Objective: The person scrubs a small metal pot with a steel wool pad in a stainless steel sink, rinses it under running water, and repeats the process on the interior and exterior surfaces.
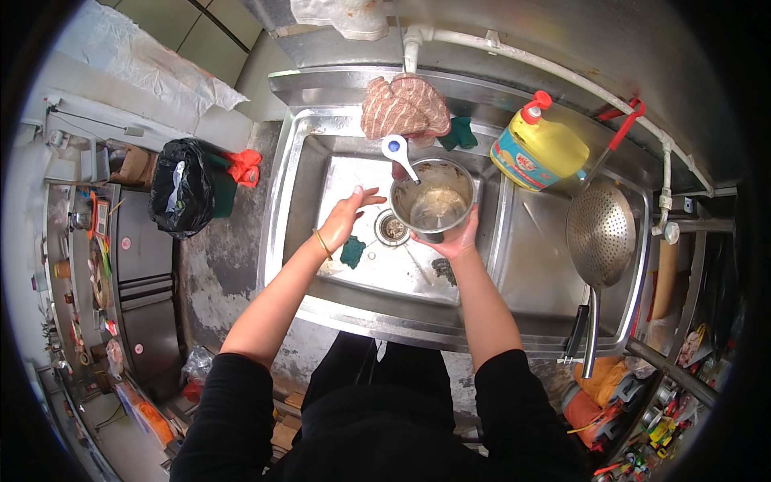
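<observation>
My right hand (453,242) grips a round stainless steel pot (464,181) from below and the right side, above the sink basin (319,283). Brownish marks spot the pot's inner wall, and its bottom looks wet. A white tap lever (395,147) with a blue dot reaches over the pot's rim. Left of the pot, my left hand (342,222) is empty, fingers apart and pointing toward it. Under my hands are the drain strainer (393,228), a green scouring pad (353,252) and a dark steel wool scrubber (444,271).
A brown striped cloth (403,108) drapes behind the tap, beside another green pad (460,134). To the right stand a yellow detergent jug (539,147) with red pump and a large perforated skimmer (601,235). A black-bagged bin (181,187) is at left.
</observation>
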Tool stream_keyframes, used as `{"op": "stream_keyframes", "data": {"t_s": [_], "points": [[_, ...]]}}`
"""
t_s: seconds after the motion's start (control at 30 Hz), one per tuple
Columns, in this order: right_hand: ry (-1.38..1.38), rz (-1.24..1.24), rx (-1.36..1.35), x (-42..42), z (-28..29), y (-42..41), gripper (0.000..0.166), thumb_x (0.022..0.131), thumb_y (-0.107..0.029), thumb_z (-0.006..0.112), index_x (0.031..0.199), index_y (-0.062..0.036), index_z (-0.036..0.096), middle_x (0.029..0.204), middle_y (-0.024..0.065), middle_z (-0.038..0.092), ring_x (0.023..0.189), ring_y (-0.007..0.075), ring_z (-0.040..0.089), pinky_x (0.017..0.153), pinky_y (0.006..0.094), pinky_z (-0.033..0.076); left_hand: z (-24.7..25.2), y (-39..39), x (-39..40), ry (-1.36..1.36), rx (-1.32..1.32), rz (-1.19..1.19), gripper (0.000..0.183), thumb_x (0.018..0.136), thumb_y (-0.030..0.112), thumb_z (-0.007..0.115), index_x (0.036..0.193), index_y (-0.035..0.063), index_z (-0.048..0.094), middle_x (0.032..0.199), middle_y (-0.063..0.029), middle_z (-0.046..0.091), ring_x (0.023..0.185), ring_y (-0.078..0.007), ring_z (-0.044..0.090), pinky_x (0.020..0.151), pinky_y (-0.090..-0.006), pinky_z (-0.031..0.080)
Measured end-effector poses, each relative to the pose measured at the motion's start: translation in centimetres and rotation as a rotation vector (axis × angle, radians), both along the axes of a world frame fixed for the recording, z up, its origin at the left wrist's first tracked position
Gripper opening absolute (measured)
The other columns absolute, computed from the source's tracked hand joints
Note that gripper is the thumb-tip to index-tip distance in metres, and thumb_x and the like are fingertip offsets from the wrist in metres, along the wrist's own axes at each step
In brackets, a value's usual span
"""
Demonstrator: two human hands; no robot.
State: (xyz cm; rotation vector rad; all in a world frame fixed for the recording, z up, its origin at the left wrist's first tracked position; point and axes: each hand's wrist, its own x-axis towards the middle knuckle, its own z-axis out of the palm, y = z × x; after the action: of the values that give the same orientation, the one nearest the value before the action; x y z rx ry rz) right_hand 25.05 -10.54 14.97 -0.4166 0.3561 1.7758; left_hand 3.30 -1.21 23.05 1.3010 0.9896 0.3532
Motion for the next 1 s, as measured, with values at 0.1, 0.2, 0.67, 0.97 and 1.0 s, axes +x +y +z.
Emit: {"op": "stream_keyframes", "data": {"t_s": [0.1,0.2,0.67,0.97,1.0], "points": [[0.06,0.023,0.033,0.8,-1.2,-0.5,0.081,0.07,-0.066,0.05,0.132,-0.0174,0.038,0.135,0.0159,0.038,0.12,0.0424,0.038,0.081,0.0669,0.038,0.3,0.3,0.8,-0.367,-0.405,0.172,0.057,0.097,0.043,0.026,0.117,-0.0031,0.052,0.129,-0.015,0.048,0.121,-0.0223,0.044,0.1,-0.0368,0.034],[0.144,0.018,0.131,1.8,-3.6,-1.7,0.08,0.072,-0.067,0.048,0.133,-0.0152,0.037,0.134,0.0174,0.038,0.119,0.0439,0.04,0.081,0.0693,0.039,0.2,1.0,2.4,-0.662,-0.761,0.161,0.055,0.094,0.04,0.03,0.119,-0.0052,0.049,0.13,-0.0204,0.045,0.121,-0.0276,0.045,0.101,-0.0388,0.035],[0.113,-0.043,0.149,3.4,-0.9,-5.8,0.074,0.077,-0.064,0.045,0.133,-0.0162,0.037,0.134,0.0133,0.039,0.12,0.0406,0.039,0.084,0.0688,0.035,-4.3,2.5,7.2,-0.621,-0.857,0.108,0.056,0.095,0.041,0.033,0.124,-0.0065,0.041,0.126,-0.0191,0.05,0.108,-0.0228,0.056,0.089,-0.0305,0.049],[0.083,-0.176,0.054,2.3,-1.4,-4.8,0.058,0.084,-0.051,0.046,0.124,-0.009,0.047,0.124,0.0143,0.05,0.111,0.0338,0.05,0.091,0.0555,0.041,-2.6,2.3,6.6,-0.342,-0.66,0.002,0.047,0.087,0.024,0.058,0.129,0.009,0.044,0.131,-0.0039,0.047,0.115,-0.0206,0.049,0.086,-0.0381,0.049],[0.047,-0.206,-0.004,1.9,-1.3,-4.3,0.054,0.086,-0.048,0.044,0.121,-0.0067,0.05,0.12,0.0142,0.053,0.109,0.0313,0.052,0.092,0.0499,0.043,-2.4,2.6,5.9,-0.422,-0.738,-0.098,0.056,0.084,0.039,0.059,0.132,0.017,0.04,0.136,-0.0017,0.04,0.114,-0.0231,0.048,0.086,-0.0489,0.046]]}}
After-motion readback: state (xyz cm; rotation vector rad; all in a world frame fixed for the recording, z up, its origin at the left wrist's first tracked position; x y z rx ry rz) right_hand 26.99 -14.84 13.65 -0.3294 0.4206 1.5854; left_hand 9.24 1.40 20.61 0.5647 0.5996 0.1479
